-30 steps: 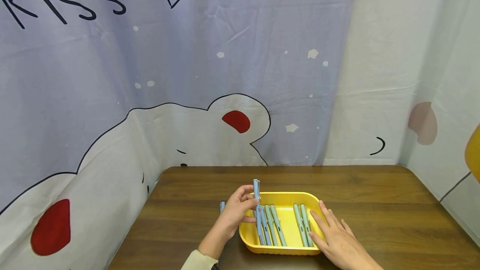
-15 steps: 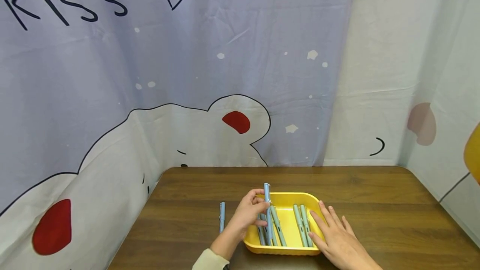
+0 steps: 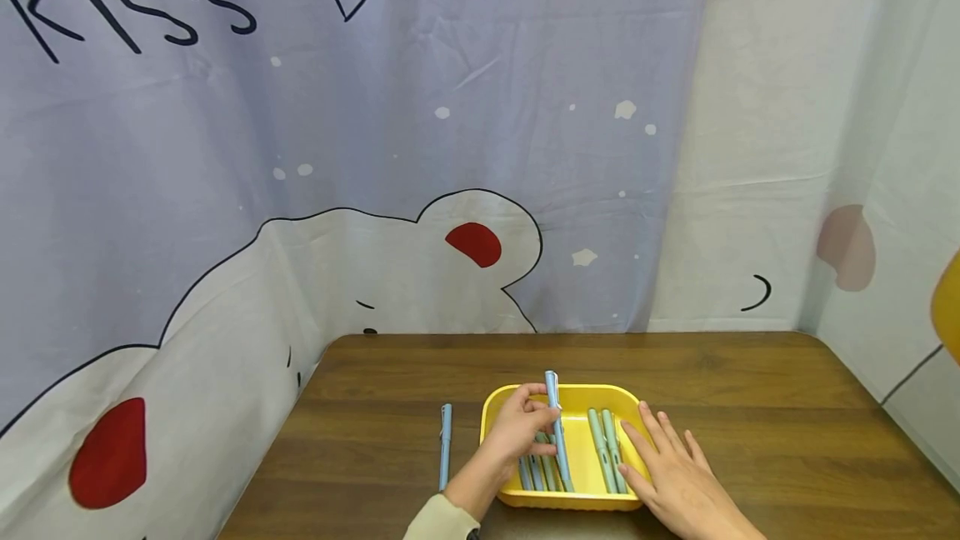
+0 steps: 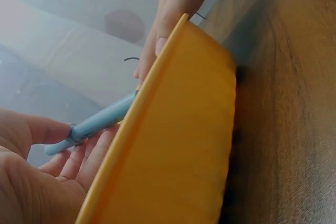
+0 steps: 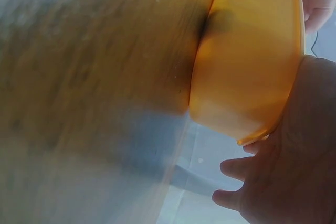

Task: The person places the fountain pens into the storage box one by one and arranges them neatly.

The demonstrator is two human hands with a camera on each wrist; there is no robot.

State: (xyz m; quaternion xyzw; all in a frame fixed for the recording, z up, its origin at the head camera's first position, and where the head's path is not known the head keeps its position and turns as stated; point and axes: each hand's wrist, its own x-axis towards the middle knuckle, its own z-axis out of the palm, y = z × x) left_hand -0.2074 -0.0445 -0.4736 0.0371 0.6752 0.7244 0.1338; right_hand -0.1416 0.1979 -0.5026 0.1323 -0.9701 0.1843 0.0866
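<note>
My left hand (image 3: 517,430) is over the left half of a yellow plastic tray (image 3: 577,502) and pinches a light-blue pen (image 3: 559,444) between thumb and fingers. The clip end of this pen points up and its lower end slants down into the tray. In the left wrist view the blue pen (image 4: 102,121) crosses behind the tray's rim. Several blue and green pens (image 3: 537,473) lie side by side below the left hand, partly hidden by it. Two light-green pens (image 3: 606,448) lie at the tray's right. My right hand (image 3: 675,473) rests on the right rim with fingers spread.
Another light-blue pen (image 3: 446,447) lies on the brown wooden table (image 3: 780,407), left of the tray and partly behind the left forearm. A printed curtain (image 3: 480,107) hangs along the table's back and sides.
My left hand has moved rightward across the tray with the blue pen, which now tilts more. The pen on the table shows more fully. The right hand stays in place.
</note>
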